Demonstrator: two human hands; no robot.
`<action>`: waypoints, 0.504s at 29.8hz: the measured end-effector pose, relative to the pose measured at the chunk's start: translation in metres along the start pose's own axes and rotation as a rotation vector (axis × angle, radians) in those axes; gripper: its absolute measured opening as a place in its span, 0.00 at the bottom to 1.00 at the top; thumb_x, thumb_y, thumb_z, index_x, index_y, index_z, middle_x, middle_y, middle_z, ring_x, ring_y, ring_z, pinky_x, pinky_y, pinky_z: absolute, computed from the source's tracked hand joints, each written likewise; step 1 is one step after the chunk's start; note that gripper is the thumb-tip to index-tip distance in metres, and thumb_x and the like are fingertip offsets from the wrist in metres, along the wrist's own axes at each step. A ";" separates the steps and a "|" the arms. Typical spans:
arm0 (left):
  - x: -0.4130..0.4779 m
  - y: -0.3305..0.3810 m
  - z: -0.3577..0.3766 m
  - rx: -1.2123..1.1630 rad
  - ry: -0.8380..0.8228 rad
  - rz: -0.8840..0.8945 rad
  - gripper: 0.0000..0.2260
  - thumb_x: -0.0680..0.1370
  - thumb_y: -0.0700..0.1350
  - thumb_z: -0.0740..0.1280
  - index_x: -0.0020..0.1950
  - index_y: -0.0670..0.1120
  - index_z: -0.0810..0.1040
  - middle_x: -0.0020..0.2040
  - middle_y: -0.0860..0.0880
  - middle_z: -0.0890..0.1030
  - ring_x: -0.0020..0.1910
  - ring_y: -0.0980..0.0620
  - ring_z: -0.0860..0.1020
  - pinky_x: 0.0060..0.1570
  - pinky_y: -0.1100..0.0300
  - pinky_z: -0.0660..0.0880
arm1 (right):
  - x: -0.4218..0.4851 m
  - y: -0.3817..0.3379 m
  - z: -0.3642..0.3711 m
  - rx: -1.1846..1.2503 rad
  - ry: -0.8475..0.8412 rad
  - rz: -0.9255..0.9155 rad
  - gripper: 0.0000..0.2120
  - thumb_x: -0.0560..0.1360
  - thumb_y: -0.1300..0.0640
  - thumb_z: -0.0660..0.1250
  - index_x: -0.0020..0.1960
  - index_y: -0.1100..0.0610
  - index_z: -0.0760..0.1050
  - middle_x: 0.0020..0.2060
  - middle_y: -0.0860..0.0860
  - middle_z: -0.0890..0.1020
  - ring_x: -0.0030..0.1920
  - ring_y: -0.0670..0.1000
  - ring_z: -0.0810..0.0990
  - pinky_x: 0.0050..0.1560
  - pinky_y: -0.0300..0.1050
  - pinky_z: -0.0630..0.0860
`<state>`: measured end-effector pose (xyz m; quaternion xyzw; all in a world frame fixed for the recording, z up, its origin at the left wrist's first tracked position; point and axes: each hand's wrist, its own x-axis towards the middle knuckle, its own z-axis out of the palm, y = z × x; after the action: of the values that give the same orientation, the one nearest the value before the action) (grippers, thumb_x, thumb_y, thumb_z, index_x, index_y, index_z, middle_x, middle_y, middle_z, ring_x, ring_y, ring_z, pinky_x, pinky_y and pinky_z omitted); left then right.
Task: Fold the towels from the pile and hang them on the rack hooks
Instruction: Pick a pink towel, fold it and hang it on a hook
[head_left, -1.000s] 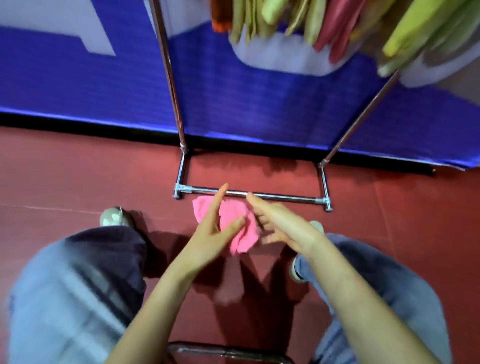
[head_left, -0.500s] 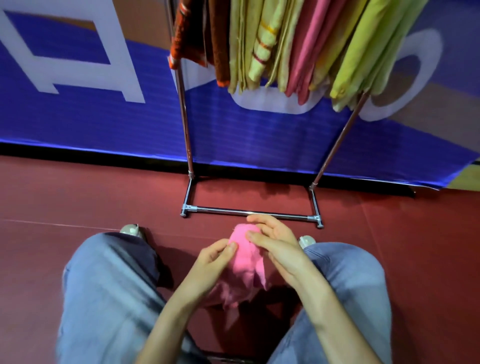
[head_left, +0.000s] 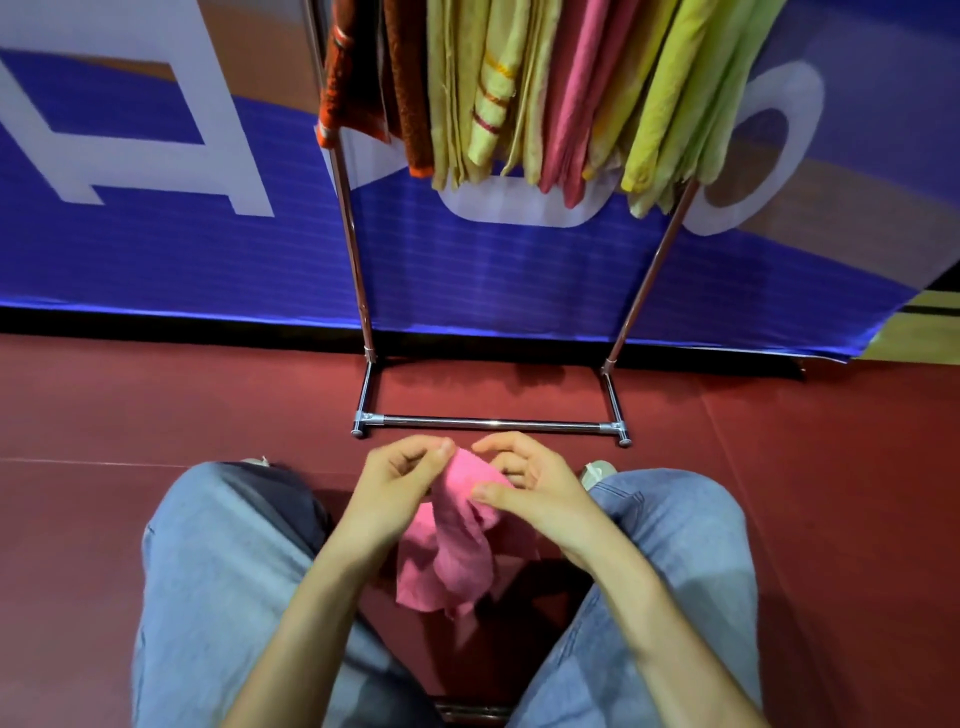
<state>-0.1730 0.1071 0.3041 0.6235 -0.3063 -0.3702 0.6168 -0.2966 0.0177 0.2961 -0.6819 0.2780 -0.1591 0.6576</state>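
Note:
A pink towel (head_left: 457, 551) hangs crumpled between my knees, above the red floor. My left hand (head_left: 400, 483) pinches its top edge between thumb and fingers. My right hand (head_left: 530, 488) grips the same top part from the right, thumb pressed on the cloth. Straight ahead stands the metal rack (head_left: 358, 270), its base bar (head_left: 493, 423) just beyond my hands. Several folded towels (head_left: 519, 88) in orange, yellow, pink and green hang from the rack's top. The hooks and the pile are out of view.
A blue and white banner (head_left: 156, 234) runs along the wall behind the rack. My legs in blue jeans (head_left: 223, 571) flank the towel. A metal bar (head_left: 472, 712) shows at the bottom edge, under me.
The towel has come up off the floor near the rack base into both hands. My view has tilted up, so more of the hanging towels shows.

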 end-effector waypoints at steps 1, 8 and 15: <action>0.002 0.008 -0.001 0.032 -0.002 0.042 0.13 0.76 0.35 0.61 0.34 0.45 0.77 0.26 0.58 0.78 0.28 0.65 0.72 0.32 0.72 0.71 | 0.000 0.000 0.000 -0.010 -0.006 0.009 0.17 0.69 0.70 0.68 0.46 0.49 0.72 0.33 0.45 0.76 0.32 0.35 0.74 0.41 0.27 0.70; 0.020 0.072 -0.024 0.115 0.074 0.282 0.19 0.75 0.38 0.63 0.30 0.55 0.82 0.26 0.61 0.79 0.28 0.66 0.73 0.32 0.70 0.72 | 0.002 0.029 -0.015 -0.217 -0.100 0.102 0.04 0.75 0.62 0.64 0.42 0.61 0.75 0.34 0.49 0.73 0.35 0.39 0.70 0.39 0.33 0.66; 0.022 0.104 -0.043 0.127 0.131 0.366 0.20 0.76 0.39 0.62 0.29 0.57 0.81 0.25 0.61 0.79 0.28 0.66 0.75 0.32 0.73 0.74 | 0.008 0.055 -0.013 -0.296 -0.114 0.175 0.15 0.74 0.61 0.65 0.30 0.52 0.69 0.27 0.42 0.67 0.24 0.36 0.65 0.31 0.31 0.62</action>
<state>-0.1170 0.1064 0.4040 0.6177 -0.3966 -0.1903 0.6519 -0.3075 0.0035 0.2416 -0.7524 0.3190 -0.0196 0.5759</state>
